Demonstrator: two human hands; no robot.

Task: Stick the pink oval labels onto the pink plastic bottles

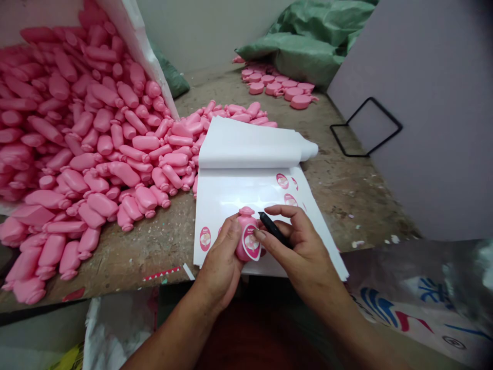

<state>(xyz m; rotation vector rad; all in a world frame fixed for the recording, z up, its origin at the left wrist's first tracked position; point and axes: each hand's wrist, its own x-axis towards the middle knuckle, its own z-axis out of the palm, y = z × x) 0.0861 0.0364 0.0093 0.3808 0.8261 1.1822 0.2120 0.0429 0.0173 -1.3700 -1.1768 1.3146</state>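
Observation:
My left hand [222, 255] is closed around a small pink plastic bottle [243, 222], held upright over the front edge of the sticker sheets. An oval pink-and-white sticker [251, 243] lies on the bottle's front, its lower edge standing a little off the surface. In my right hand [304, 246] rests a black pen-like tool [272, 227], its tip pointing up and left toward the bottle. My right thumb touches the sticker's right edge. Beneath both hands is a stack of white sticker sheets [231, 187], the top one folded back, with a few oval stickers left on it.
Many pink bottles [103, 121] spill from a white foam box [148, 49] on the left across the worn table [169, 246]. Flat pink pieces [292, 92] lie at the back by a green sack [300, 49]. A black wire frame [365, 126] stands at the right panel.

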